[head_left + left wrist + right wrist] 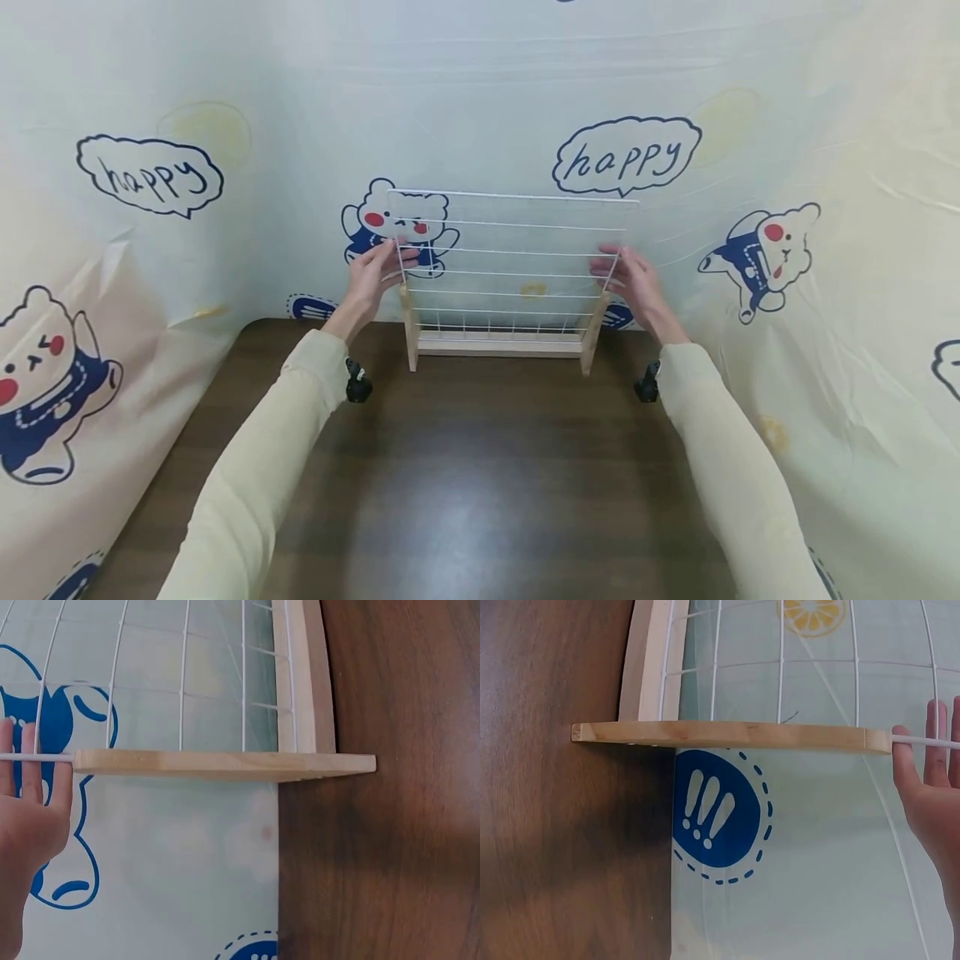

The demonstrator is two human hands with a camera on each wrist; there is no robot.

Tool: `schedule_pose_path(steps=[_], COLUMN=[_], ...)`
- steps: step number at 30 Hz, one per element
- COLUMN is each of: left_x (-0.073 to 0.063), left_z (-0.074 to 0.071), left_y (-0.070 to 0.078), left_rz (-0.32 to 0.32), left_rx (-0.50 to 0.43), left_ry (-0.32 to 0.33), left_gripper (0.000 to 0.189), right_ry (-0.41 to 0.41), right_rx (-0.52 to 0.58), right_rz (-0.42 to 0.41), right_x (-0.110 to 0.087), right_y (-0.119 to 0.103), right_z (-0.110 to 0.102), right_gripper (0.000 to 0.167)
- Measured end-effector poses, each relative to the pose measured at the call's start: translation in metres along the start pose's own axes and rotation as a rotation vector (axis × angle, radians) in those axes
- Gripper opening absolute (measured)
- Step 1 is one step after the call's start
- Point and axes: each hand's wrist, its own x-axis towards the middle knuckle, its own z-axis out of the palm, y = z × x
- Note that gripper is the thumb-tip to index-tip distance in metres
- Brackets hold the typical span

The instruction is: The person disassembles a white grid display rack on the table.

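Note:
A white wire rack with a light wooden base (500, 344) stands upright at the back of the dark table, before the patterned cloth. My left hand (371, 277) holds the rack's left side wire just above the wooden side piece (225, 762), with its fingers reaching behind the wire. At the opposite side, my right hand (636, 282) holds the right side wire above the other wooden side piece (735, 735). Its fingers too extend behind the wire grid. Both thumbs are mostly hidden in the wrist views.
The brown wooden tabletop (465, 467) stretches from the rack toward me. A pale cloth (510, 67) printed with cartoon bears and "happy" bubbles hangs close behind the rack and along both sides. Dark wrist cameras show below both cuffs.

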Motion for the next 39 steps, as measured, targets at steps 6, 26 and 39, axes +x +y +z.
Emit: schedule_pose_path(steps=[6,26,39], left_x=[0.006,0.011,0.013], left_z=[-0.002,-0.006,0.002], left_y=[0.001,0.005,-0.001], left_rz=[-0.051,-0.075,-0.029], left_rx=[0.015,0.105,0.095], left_ry=[-0.041,-0.093,-0.086], left_gripper=[0.046,0.044,0.046], right_ry=[-0.015,-0.106,-0.036], right_rx=[-0.014,-0.095,-0.124], right_rz=[0.017,0.009,-0.003], right_x=[0.0,0.003,0.009], right_y=[-0.006,-0.006,0.005], right_z=[0.006,0.005,0.002], right_gripper=[0.051,0.059,0.064])
